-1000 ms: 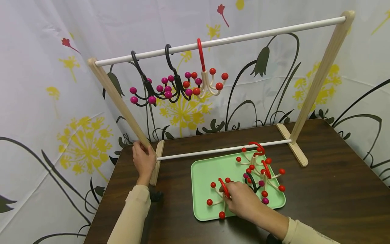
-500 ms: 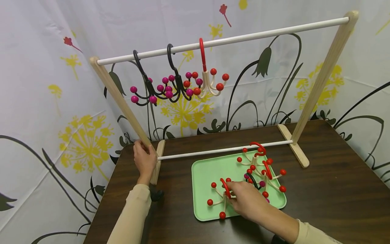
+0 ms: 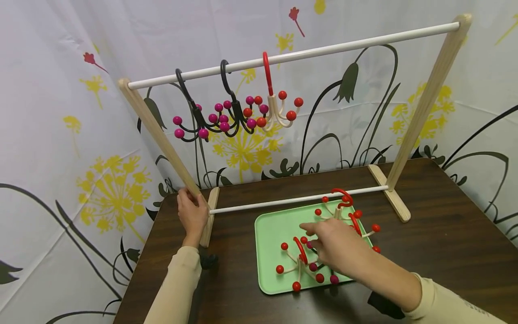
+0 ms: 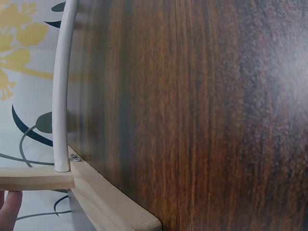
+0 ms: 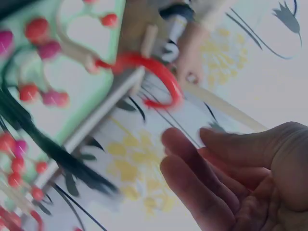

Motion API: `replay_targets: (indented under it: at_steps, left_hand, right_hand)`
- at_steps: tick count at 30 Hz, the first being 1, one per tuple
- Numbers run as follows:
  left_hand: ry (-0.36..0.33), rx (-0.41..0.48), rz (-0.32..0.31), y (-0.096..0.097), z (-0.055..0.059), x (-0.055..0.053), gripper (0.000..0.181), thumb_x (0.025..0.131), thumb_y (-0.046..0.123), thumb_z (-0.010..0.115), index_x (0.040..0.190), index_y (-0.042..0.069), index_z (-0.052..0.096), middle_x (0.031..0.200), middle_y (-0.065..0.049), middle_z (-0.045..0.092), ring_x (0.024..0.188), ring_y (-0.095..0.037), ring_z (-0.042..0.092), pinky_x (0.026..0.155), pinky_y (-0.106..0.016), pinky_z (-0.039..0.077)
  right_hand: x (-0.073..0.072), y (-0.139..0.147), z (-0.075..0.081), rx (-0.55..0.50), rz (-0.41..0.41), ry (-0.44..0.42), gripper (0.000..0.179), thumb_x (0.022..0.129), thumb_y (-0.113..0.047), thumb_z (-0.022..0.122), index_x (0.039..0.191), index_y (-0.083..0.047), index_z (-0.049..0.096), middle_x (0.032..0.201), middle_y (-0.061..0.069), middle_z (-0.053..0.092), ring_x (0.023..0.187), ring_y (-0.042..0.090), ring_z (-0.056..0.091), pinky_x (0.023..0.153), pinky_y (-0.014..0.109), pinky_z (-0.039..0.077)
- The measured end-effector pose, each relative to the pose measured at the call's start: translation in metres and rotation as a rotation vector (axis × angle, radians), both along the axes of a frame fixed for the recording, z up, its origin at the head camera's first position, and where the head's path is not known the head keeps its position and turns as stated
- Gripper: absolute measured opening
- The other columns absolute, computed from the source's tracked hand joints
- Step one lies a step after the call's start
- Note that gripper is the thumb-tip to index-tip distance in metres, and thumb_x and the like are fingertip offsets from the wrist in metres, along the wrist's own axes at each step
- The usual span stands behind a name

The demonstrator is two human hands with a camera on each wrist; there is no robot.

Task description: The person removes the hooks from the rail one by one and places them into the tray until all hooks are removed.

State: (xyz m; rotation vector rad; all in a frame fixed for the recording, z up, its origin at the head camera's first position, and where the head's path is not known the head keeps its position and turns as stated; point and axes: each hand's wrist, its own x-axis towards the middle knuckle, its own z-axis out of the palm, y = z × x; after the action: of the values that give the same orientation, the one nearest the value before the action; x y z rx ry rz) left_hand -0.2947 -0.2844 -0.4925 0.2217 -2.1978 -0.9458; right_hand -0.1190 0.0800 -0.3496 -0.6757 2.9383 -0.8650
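My left hand (image 3: 192, 215) holds the left wooden post (image 3: 162, 141) of a rack near its base; one fingertip (image 4: 10, 209) shows against the post in the left wrist view. Over a green tray (image 3: 267, 225), my right hand (image 3: 344, 245) hovers with nothing in it, fingers and thumb apart. Just left of it stands a cream hanger with a red hook (image 3: 301, 250) and red balls. The hand partly hides a black hanger with pink balls (image 3: 334, 279), whose dark hook (image 5: 62, 156) shows blurred in the right wrist view. Further red-hooked hangers (image 3: 341, 198) stand at the tray's right.
Two black hangers (image 3: 198, 114) and a red-hooked one (image 3: 268, 74) hang on the white top rod (image 3: 344, 47). A lower rod (image 3: 243, 206) runs behind the tray to the right foot (image 3: 390, 193). A patterned curtain (image 3: 109, 40) backs the dark table (image 3: 453, 252).
My right hand has let go of the front-left hanger's red hook and moved up and to the right. That hanger stays standing on the tray. My left hand keeps its place on the post.
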Motion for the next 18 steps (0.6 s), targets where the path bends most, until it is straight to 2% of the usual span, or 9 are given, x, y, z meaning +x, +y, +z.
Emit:
replay_targets:
  at_steps: [3,6,10,14,15,18]
  left_hand:
    - [-0.001,0.001,-0.002,0.001,0.000,0.001,0.030,0.092,0.013,0.062,0.117,0.001,0.050,0.095,-0.017,0.050,0.077,-0.037,0.052,0.067,-0.052,0.038]
    - [0.000,-0.002,0.003,0.001,0.000,0.001,0.029,0.092,0.012,0.062,0.116,0.001,0.051,0.095,-0.017,0.050,0.077,-0.037,0.052,0.066,-0.052,0.038]
    - [-0.007,-0.008,0.007,0.000,0.000,0.000,0.030,0.092,0.013,0.062,0.117,0.001,0.050,0.094,-0.017,0.049,0.076,-0.037,0.051,0.066,-0.052,0.038]
    - [-0.015,-0.002,0.003,0.000,0.001,-0.001,0.030,0.092,0.014,0.062,0.117,0.002,0.050,0.094,-0.016,0.049,0.076,-0.037,0.051,0.066,-0.052,0.038]
    - [-0.018,0.000,0.006,0.000,0.001,-0.001,0.030,0.092,0.014,0.062,0.117,0.002,0.050,0.094,-0.016,0.049,0.076,-0.037,0.051,0.065,-0.052,0.038]
    - [-0.024,-0.001,0.009,0.000,0.001,0.000,0.029,0.092,0.014,0.062,0.116,0.002,0.050,0.094,-0.016,0.049,0.076,-0.037,0.051,0.065,-0.052,0.038]
  right_hand:
    - [-0.011,0.005,0.020,-0.066,0.004,0.087,0.032,0.084,0.001,0.070,0.115,-0.005,0.071,0.095,0.004,0.074,0.062,0.004,0.062,0.050,0.022,0.042]
    - [-0.027,0.009,0.040,-0.149,0.013,0.172,0.025,0.088,-0.007,0.071,0.113,-0.007,0.072,0.094,0.000,0.073,0.072,0.005,0.067,0.057,0.022,0.049]
    - [-0.055,0.011,0.064,-0.223,0.002,0.372,0.021,0.090,-0.011,0.070,0.111,-0.008,0.072,0.094,0.000,0.073,0.076,0.009,0.067,0.063,0.027,0.053]
    - [-0.083,0.007,0.089,-0.270,-0.048,0.561,0.024,0.092,-0.013,0.068,0.114,-0.007,0.071,0.103,0.003,0.072,0.087,0.014,0.066,0.073,0.033,0.052]
    - [-0.089,0.005,0.095,-0.284,-0.056,0.587,0.025,0.092,-0.013,0.068,0.116,-0.006,0.070,0.105,0.004,0.071,0.091,0.016,0.064,0.079,0.035,0.051]
    - [-0.105,-0.002,0.111,-0.315,-0.062,0.615,0.033,0.093,-0.013,0.066,0.125,-0.006,0.065,0.113,0.007,0.068,0.100,0.020,0.059,0.084,0.037,0.046]
